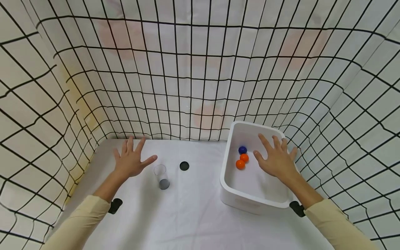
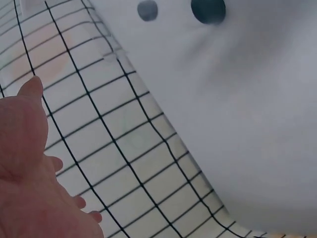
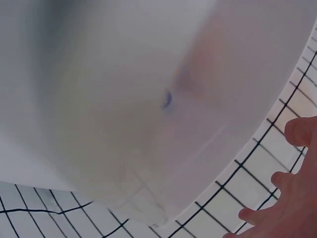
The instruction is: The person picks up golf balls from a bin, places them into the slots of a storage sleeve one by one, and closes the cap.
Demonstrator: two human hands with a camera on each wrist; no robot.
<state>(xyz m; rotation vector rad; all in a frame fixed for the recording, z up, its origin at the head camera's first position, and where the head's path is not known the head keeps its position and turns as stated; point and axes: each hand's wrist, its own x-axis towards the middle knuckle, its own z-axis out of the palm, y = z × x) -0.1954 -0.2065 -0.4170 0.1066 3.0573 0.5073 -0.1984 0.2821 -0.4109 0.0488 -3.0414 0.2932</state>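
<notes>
My left hand (image 1: 129, 161), its fingers spread wide, is held out over the left part of the white table and holds nothing. Just right of its thumb is a clear tumbler-like cylinder (image 1: 157, 171) with a grey bottom. A small dark round disc (image 1: 184, 166) lies farther right. With fingers likewise spread, my right hand (image 1: 276, 159) hovers over a white plastic bin (image 1: 223, 166) and grips nothing. Inside the bin, left of that hand, a blue ball (image 1: 242, 150) and two orange balls (image 1: 240, 164) sit close together. The right wrist view shows the bin's inner wall (image 3: 237, 99) beside the fingers.
Black netting (image 1: 190, 80) surrounds the table on the back and both sides, with pale sheeting behind it. The bin stands close to the netting at the back right. White cloth (image 1: 193, 215) covers the table.
</notes>
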